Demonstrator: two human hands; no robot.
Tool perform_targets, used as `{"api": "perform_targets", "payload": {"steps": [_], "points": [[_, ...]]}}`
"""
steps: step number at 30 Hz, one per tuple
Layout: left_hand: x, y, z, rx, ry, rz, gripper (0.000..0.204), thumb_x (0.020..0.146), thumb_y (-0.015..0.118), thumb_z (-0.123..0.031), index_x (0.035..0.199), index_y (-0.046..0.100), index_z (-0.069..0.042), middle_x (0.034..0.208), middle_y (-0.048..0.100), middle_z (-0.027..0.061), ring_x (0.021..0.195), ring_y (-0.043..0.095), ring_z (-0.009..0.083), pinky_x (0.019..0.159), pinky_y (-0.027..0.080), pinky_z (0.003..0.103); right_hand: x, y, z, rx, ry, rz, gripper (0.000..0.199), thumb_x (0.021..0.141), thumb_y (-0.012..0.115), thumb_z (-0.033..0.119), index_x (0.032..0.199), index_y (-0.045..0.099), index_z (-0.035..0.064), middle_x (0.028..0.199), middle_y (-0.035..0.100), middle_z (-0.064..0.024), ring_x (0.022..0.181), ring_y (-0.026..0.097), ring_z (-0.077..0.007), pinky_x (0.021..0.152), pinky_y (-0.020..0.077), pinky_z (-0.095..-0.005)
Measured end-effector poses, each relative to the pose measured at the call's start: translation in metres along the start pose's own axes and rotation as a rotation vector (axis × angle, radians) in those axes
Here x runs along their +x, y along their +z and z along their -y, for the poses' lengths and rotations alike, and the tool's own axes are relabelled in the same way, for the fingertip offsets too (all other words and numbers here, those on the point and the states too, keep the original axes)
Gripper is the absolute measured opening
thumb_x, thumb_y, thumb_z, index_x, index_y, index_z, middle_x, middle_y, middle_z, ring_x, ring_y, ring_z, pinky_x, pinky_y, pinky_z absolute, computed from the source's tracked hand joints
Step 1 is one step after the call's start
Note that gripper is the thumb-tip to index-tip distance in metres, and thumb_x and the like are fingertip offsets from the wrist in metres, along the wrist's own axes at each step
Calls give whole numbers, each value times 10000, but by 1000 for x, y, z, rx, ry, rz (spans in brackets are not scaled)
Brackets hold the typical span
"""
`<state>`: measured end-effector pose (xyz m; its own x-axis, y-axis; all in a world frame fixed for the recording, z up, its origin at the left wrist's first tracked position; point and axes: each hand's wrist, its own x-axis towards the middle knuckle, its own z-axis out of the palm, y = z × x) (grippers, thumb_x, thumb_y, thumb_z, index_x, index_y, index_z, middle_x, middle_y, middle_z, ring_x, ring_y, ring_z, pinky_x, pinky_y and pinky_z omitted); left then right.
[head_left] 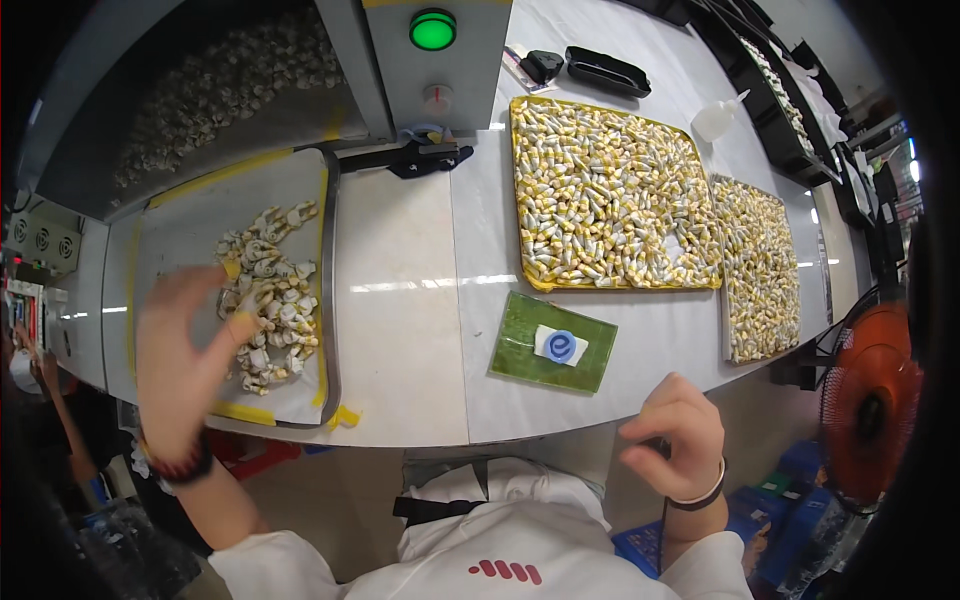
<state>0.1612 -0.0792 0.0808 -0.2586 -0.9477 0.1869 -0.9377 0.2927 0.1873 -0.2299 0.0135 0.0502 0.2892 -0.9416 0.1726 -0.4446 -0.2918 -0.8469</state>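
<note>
Head view looks down on a pale tabletop [400,330] with the person's two hands at its near edge. Left hand [185,355] is raised over the near left part of a grey tray [190,220], blurred, fingers [235,325] spread apart and holding nothing that can be made out; they are at the near edge of a heap of small white wrapped pieces [268,300] lying on that tray, but contact cannot be told. Yellow tape runs along the tray's edges. Right hand [675,430] hangs just off the near edge of the tabletop, fingers curled loosely inward, not closed on anything visible. Between the hands, on the tabletop, lies a green packet [552,343] with a white and blue label. Farther right, a yellow tray [612,195] is packed with white and yellow wrapped pieces, and a second full tray [760,270] sits just beside it. Far off, a green round lamp [432,29] glows on a grey machine.
</note>
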Motion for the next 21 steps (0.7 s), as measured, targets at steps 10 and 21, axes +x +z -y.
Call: {"api": "perform_targets", "payload": {"steps": [10,21], "points": [[177,95,281,712,-296,77,380,882,480,-397,1035,629,-82,899,653,199,806,630,386,697,498,467,-15,-17,-1,-99,45,6,175,698,720,26,856,646,48,728,582,-74,653,545,-223,571,435,-310],[143,72,183,-206,-160,-304,435,900,508,-339,1243,515,-73,1217,510,95,1058,494,158,886,405,298,-8,-99,-42,-701,160,-314,97,743,656,76,789,577,41,731,585,-101,704,568,-279,619,458,-367]]}}
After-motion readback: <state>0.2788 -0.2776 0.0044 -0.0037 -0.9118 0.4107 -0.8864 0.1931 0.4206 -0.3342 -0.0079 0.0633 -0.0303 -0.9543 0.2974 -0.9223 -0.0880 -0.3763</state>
